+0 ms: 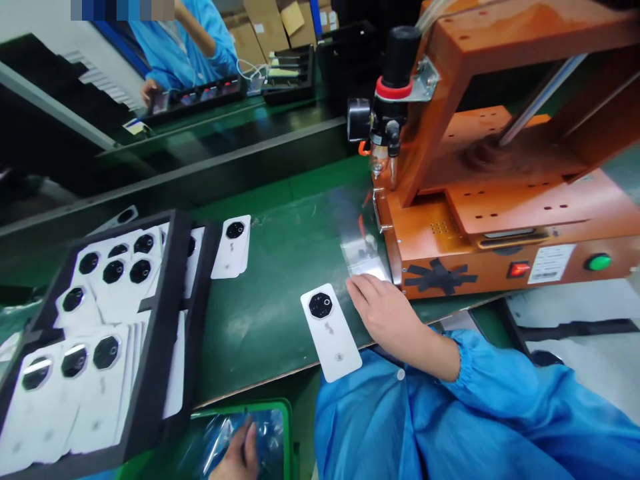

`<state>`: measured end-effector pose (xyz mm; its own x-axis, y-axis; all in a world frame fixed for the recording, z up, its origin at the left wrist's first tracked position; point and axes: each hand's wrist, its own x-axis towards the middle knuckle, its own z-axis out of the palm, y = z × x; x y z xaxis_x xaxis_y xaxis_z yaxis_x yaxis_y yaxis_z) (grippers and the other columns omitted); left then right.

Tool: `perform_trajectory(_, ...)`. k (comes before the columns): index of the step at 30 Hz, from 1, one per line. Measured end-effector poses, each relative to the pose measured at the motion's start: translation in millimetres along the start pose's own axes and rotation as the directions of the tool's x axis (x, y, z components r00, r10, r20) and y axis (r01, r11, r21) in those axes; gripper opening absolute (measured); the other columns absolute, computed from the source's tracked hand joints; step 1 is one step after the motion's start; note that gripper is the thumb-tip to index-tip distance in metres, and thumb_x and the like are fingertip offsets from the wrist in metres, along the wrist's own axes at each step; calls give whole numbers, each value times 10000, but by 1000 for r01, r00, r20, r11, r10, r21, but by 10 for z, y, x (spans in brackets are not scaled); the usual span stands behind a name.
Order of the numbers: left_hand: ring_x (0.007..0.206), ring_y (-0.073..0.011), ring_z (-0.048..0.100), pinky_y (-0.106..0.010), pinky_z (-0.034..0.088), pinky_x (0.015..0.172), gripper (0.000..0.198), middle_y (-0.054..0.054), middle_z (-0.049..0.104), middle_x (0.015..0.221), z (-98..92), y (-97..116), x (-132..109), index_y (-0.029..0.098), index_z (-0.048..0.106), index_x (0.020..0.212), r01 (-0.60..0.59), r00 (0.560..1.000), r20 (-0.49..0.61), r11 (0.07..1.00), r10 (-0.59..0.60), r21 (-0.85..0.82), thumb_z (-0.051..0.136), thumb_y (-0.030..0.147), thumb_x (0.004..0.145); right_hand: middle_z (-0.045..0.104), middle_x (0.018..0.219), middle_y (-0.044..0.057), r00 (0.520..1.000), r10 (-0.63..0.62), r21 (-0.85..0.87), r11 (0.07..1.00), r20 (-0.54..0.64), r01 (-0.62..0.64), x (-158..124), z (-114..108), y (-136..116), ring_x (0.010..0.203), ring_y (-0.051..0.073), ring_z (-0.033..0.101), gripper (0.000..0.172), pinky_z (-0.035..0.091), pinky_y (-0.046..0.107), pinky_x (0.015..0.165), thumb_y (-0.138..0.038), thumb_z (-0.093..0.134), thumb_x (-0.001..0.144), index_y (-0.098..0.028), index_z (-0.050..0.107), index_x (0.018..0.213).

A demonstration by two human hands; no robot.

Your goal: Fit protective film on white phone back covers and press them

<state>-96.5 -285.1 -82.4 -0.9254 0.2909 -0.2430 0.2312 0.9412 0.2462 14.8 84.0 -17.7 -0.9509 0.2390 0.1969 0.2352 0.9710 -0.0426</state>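
Note:
A white phone back cover (333,340) with a dark octagonal camera area lies at the front edge of the green tabletop, its lower end overhanging. Just right of it, my right hand (387,313) lies palm down, its outstretched fingertips on clear plastic film (361,250) beside the orange machine. The thumb of that hand is hidden. Down at the lower edge of the view, my left hand (237,457) is over a green bin (287,433) containing crumpled clear film (213,443). Its thumb and finger are pinched together; what they hold, if anything, cannot be made out.
At left stands a black tray (163,320) filled with several white phone covers. Two overlapping covers (233,247) lie beside it. An orange press machine (425,233) with a black air regulator (395,87) occupies the right. Across the bench, a person in blue (200,47) works at another tray.

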Motion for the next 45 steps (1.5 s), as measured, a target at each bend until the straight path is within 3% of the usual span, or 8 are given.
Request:
perform_trajectory(2,658,-232,719,-301,520,586,331,-76,765,832,-49,434,-7,238,721,1128,-354,930,-108,935,352,-4,489,421,978,547,1417,299,994,105,-106,989,24,-101,20,37,-37,1308,384,520,465,493,508,979,-94,428,963,42,517,1399)
perform_trajectory(5,1179,-290,659,-400,500,1000,455,-126,693,1306,-40,1161,5,249,635,1351,-826,533,-203,557,821,84,626,414,928,519,1430,342,991,107,-188,978,79,-91,17,85,-110,1311,419,523,477,484,527,978,-99,456,945,93,518,1378)
perform_trajectory(7,1413,-338,473,-475,354,1163,593,-118,551,1506,4,1469,73,242,532,1468,-882,420,-152,442,895,166,649,419,915,539,1423,319,994,-7,-159,987,109,24,-35,80,-157,1246,387,569,465,512,496,926,-98,452,943,68,537,1369)
perform_trajectory(12,1450,-394,404,-578,259,1172,657,-135,493,1553,58,1354,371,272,417,1548,-758,580,-211,616,787,212,621,374,932,599,1394,210,981,-194,90,977,-5,194,-314,26,-142,1149,289,607,418,552,420,859,-145,434,991,-46,545,1383)
perform_trajectory(16,1427,-435,410,-596,297,1102,577,-164,515,1526,-39,1240,495,268,488,1497,-694,639,-299,699,709,172,611,353,939,630,1358,170,983,-121,260,953,-141,155,-565,56,-8,1198,259,589,399,559,404,912,-129,434,1001,-79,549,1380)
perform_trajectory(25,1314,-354,533,-493,319,1033,369,-105,675,1356,-21,2302,443,217,637,1294,-842,498,-309,537,810,51,642,340,946,708,1177,126,968,66,363,931,-241,27,-818,90,153,971,228,634,315,559,398,812,-113,540,960,-145,633,1259)
perform_trajectory(35,1331,-349,538,-494,318,1023,426,-78,674,1365,-45,2024,527,257,618,1337,-822,550,-259,570,794,1,683,369,931,718,1122,114,962,50,416,907,-269,69,-779,98,185,926,215,638,287,566,383,794,-135,538,970,-159,645,1235)
perform_trajectory(45,1209,-319,597,-487,324,977,180,-41,758,1204,57,2105,542,272,745,1095,-774,607,-355,629,711,-64,665,316,941,698,1078,116,966,-208,340,907,-152,249,-38,-4,53,1014,235,613,245,483,387,818,-177,506,1016,-124,649,1206)
